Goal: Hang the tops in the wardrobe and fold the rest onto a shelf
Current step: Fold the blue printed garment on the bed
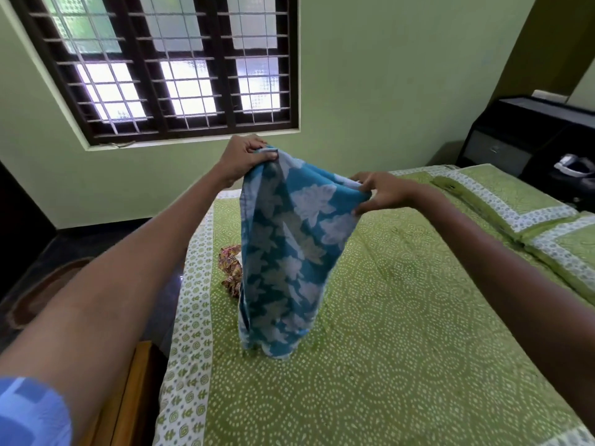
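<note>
A teal garment with a white floral print [286,252] hangs over the bed, its lower hem touching the bedspread. My left hand [243,157] grips its upper left corner, raised high. My right hand [376,193] pinches the upper right edge, a little lower. The cloth sags between the two hands. Behind it on the bed lies a crumpled brown-patterned garment [231,268], partly hidden by the teal one.
The bed carries a green dotted bedspread [402,317] with a white border on the left. Pillows [515,207] lie at the right. A dark cabinet [521,136] stands at the far right, a barred window [174,69] ahead, dark floor to the left.
</note>
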`<control>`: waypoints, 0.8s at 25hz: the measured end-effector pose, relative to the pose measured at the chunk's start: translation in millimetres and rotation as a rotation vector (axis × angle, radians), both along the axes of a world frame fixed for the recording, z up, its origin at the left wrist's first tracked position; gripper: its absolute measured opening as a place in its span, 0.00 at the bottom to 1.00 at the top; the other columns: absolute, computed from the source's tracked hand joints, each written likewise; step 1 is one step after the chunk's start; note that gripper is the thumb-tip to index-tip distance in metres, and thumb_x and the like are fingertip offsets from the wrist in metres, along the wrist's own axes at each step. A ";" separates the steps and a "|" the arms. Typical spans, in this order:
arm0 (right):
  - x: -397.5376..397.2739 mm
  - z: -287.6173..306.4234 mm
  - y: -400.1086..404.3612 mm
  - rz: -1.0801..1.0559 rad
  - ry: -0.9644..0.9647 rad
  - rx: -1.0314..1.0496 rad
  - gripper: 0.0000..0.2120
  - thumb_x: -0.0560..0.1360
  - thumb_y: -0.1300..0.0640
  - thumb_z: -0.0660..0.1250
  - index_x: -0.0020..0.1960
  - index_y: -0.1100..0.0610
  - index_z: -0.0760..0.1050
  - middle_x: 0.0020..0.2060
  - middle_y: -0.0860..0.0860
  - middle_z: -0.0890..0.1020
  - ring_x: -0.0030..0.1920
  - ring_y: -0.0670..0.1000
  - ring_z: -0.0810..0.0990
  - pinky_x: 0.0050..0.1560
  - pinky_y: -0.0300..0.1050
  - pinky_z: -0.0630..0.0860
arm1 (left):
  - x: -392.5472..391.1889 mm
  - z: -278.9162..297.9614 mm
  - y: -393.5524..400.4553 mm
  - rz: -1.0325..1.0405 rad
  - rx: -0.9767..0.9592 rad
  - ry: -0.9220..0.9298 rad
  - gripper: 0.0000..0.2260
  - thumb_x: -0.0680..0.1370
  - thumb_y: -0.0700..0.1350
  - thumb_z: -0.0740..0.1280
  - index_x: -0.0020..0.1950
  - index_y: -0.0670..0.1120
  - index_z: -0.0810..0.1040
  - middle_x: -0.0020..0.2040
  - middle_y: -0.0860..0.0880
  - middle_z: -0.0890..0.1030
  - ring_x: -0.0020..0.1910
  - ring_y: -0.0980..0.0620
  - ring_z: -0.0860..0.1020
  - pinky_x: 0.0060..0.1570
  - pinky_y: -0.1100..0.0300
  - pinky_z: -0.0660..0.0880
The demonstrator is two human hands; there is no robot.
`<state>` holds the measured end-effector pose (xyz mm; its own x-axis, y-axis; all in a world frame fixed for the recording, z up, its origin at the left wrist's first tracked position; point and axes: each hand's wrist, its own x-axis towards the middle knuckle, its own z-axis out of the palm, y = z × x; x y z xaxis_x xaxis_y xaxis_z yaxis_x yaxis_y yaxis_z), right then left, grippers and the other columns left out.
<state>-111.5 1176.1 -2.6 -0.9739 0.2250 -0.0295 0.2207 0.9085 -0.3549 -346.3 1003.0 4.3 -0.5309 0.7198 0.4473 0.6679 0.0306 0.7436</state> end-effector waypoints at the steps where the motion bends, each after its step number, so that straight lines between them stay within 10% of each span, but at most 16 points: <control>1: 6.0 5.3 2.6 -0.026 0.018 0.015 0.17 0.69 0.52 0.74 0.46 0.67 0.81 0.51 0.54 0.76 0.49 0.55 0.76 0.52 0.46 0.71 | 0.8 4.4 0.5 -0.010 -0.025 0.082 0.13 0.72 0.39 0.71 0.54 0.34 0.79 0.44 0.46 0.78 0.39 0.61 0.74 0.39 0.75 0.70; 5: 18.8 18.8 8.3 -0.160 0.047 0.233 0.20 0.74 0.50 0.67 0.45 0.69 0.79 0.44 0.61 0.79 0.42 0.60 0.76 0.45 0.48 0.69 | 10.7 23.1 7.2 -0.170 -0.196 0.307 0.10 0.72 0.40 0.71 0.51 0.37 0.82 0.47 0.47 0.80 0.38 0.70 0.76 0.41 0.76 0.71; 11: 77.7 38.8 6.9 -0.364 0.190 0.168 0.14 0.75 0.55 0.68 0.50 0.67 0.80 0.36 0.62 0.79 0.33 0.54 0.71 0.32 0.40 0.66 | 39.6 23.6 25.5 -0.221 -0.237 0.449 0.09 0.73 0.44 0.70 0.46 0.38 0.81 0.42 0.44 0.80 0.42 0.50 0.75 0.43 0.57 0.71; 20: 210.6 30.0 -13.6 -0.799 0.146 0.276 0.16 0.76 0.51 0.66 0.49 0.65 0.80 0.36 0.60 0.76 0.39 0.58 0.74 0.38 0.44 0.65 | 147.0 8.4 103.5 -0.559 -0.288 0.554 0.10 0.76 0.41 0.68 0.48 0.34 0.79 0.42 0.40 0.79 0.41 0.49 0.74 0.37 0.60 0.65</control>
